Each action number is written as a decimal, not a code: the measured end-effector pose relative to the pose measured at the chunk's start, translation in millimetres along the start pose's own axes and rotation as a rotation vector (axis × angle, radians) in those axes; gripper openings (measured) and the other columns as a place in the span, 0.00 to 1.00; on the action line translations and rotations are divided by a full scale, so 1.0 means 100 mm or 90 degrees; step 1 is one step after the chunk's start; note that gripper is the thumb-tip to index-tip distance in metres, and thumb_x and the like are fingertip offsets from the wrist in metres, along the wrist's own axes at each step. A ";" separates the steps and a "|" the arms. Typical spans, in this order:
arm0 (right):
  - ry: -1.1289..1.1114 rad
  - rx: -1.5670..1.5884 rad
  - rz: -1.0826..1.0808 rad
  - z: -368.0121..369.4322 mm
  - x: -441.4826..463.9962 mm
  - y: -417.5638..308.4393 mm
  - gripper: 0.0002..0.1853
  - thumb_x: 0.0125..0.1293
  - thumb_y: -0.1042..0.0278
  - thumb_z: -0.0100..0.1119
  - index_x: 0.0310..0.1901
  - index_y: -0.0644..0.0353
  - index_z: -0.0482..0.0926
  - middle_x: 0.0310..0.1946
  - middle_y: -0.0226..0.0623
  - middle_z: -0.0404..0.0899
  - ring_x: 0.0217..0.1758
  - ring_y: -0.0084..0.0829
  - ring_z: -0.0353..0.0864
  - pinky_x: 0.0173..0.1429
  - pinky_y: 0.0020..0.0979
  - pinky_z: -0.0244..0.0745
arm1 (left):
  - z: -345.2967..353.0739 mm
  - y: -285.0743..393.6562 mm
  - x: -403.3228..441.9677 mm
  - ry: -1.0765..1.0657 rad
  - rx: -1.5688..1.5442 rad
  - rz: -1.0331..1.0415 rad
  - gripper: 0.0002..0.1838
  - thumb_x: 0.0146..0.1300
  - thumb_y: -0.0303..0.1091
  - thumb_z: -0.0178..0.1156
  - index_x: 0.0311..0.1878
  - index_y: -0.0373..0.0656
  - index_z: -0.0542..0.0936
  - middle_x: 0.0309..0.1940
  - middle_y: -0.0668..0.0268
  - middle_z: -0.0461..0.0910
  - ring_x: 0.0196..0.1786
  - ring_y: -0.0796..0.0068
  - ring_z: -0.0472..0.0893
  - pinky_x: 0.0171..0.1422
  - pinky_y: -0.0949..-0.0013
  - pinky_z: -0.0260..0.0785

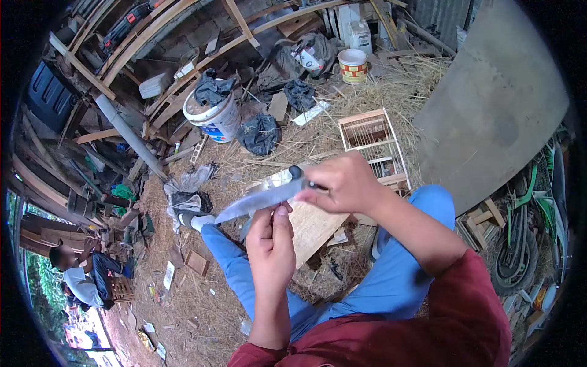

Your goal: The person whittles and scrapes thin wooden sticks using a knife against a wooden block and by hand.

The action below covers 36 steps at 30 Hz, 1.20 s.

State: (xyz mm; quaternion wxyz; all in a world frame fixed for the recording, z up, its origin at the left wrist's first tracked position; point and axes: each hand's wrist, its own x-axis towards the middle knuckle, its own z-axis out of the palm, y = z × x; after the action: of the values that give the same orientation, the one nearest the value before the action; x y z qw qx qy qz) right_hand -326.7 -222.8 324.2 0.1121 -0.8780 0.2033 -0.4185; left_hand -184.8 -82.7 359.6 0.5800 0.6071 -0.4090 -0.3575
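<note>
room over left-side floor [208, 318], knife [262, 200] across middle, slatted frame [375, 145] ahead, knee [433, 205] right

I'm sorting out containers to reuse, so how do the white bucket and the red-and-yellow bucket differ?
The white bucket looks larger than the red-and-yellow bucket. The white bucket bears a blue label; the red-and-yellow bucket has a coloured pattern around its side. A black bag lies over the white bucket's top, while none covers the red-and-yellow bucket. Both are round with pale rims.

Knife [260, 200]: broad, shiny silvery blade, slanting slightly, tip pointing left, raised above ground.
</note>
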 end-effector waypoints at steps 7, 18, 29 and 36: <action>0.056 0.081 0.179 -0.10 0.08 0.18 0.29 0.69 0.34 0.59 0.24 0.53 0.82 0.15 0.39 0.76 0.18 0.44 0.80 0.23 0.42 0.72 | 0.02 -0.02 0.02 0.012 -0.017 0.013 0.07 0.81 0.32 0.51 0.46 0.41 0.77 0.22 0.80 0.64 0.23 0.92 0.60 0.26 0.79 0.48; 0.008 -0.033 0.073 0.09 0.00 0.17 0.24 0.68 0.43 0.65 0.24 0.55 0.79 0.16 0.38 0.76 0.20 0.43 0.80 0.23 0.40 0.70 | 0.00 -0.09 0.13 0.025 -0.012 0.009 0.08 0.81 0.34 0.51 0.48 0.41 0.77 0.21 0.82 0.63 0.23 0.94 0.58 0.25 0.79 0.45; 0.040 0.043 0.164 0.04 0.05 0.17 0.28 0.70 0.35 0.58 0.25 0.53 0.82 0.14 0.40 0.76 0.20 0.44 0.82 0.25 0.43 0.73 | -0.05 -0.10 0.09 -0.002 -0.087 -0.027 0.08 0.82 0.34 0.50 0.46 0.42 0.76 0.20 0.81 0.63 0.20 0.93 0.58 0.23 0.79 0.45; -0.049 -0.014 0.016 0.09 0.02 -0.02 0.24 0.68 0.39 0.64 0.26 0.53 0.81 0.17 0.39 0.76 0.19 0.43 0.79 0.23 0.41 0.69 | -0.04 -0.14 0.06 0.004 -0.068 -0.041 0.09 0.82 0.34 0.49 0.46 0.41 0.76 0.20 0.81 0.62 0.20 0.93 0.57 0.23 0.78 0.44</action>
State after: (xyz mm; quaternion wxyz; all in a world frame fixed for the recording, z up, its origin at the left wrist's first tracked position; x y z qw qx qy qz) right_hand -317.8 -221.6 320.3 0.1156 -0.8919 0.2144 -0.3810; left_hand -177.9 -86.8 346.6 0.6009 0.5892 -0.3676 -0.3958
